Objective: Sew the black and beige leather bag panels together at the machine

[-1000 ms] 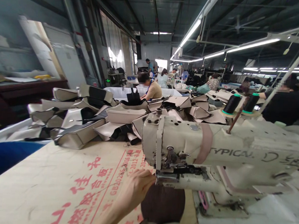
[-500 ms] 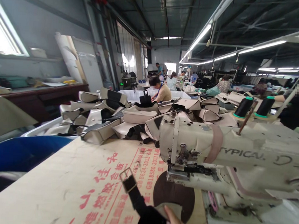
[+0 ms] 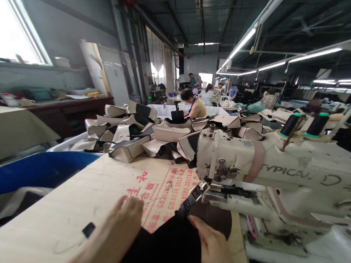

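Note:
A black, soft-looking piece (image 3: 168,246) lies between my hands at the bottom of the view. From its far edge a short black strap (image 3: 186,205) with a gold-coloured buckle (image 3: 201,189) points toward the sewing machine (image 3: 236,159). My right hand (image 3: 213,243) pinches the piece's right edge by the strap. At its left edge is my left hand (image 3: 120,227), slightly blurred, with fingers curled together and thumb hidden; it appears to grip that edge. The buckle shows just in front of the machine's needle area. A dark brown rounded patch (image 3: 217,219) lies beyond my right hand.
A plywood tabletop (image 3: 70,204) with red print carries a small black scrap (image 3: 88,229). Beige and black bag pieces (image 3: 169,133) are heaped behind it. At left stands a blue bin (image 3: 57,166). Thread cones (image 3: 317,124) top the machine; a co-worker (image 3: 197,107) sits beyond.
My left hand has come into view at the piece's left side. The strap and buckle have swung right, toward the machine. The camera view has shifted slightly left.

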The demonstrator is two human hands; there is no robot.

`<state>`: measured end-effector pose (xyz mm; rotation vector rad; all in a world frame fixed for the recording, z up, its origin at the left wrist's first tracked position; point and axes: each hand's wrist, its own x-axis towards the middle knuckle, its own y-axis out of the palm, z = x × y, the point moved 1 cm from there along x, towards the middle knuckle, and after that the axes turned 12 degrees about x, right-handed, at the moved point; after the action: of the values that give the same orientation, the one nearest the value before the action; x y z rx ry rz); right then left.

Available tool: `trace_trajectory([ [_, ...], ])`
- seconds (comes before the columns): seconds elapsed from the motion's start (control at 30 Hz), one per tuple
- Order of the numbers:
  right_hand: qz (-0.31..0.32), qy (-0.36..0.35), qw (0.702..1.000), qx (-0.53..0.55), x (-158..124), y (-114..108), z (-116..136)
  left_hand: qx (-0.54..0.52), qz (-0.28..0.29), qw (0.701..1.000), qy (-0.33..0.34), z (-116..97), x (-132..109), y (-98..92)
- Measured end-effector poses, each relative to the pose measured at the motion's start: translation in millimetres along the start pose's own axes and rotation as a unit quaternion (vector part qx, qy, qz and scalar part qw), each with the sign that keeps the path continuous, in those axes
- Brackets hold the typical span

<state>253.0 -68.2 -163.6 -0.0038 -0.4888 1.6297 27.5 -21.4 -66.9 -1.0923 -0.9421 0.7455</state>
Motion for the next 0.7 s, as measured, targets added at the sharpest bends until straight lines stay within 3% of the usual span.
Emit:
trace_trajectory([
  [0.1,0.005,0.005,1.000,0.005,1.9,3.3,-1.1,-0.063,0.053,0.996,0.026,-36.0,18.5,6.5],
  [0.2,-0.006,0.007,1.000,0.023,0.7,-3.7,-2.1,-0.214,0.075,0.973,0.032,-56.9,29.3,20.2],
  [0.3,-0.002,0.001,0.999,0.049,-1.4,-16.0,-0.7,-0.340,0.085,0.932,0.096,-59.2,30.2,23.3],
  [0.47,0.021,-0.001,0.996,0.090,-2.7,-27.8,-0.8,-0.364,0.128,0.910,0.154,-52.0,16.7,6.2],
  [0.57,0.035,-0.010,0.995,0.089,-3.2,-29.8,-3.7,-0.362,0.134,0.917,0.102,-56.4,16.3,3.3],
  [0.7,0.040,-0.017,0.996,0.078,-5.0,-36.7,-5.4,-0.333,0.111,0.936,0.032,-67.9,32.6,16.9],
])
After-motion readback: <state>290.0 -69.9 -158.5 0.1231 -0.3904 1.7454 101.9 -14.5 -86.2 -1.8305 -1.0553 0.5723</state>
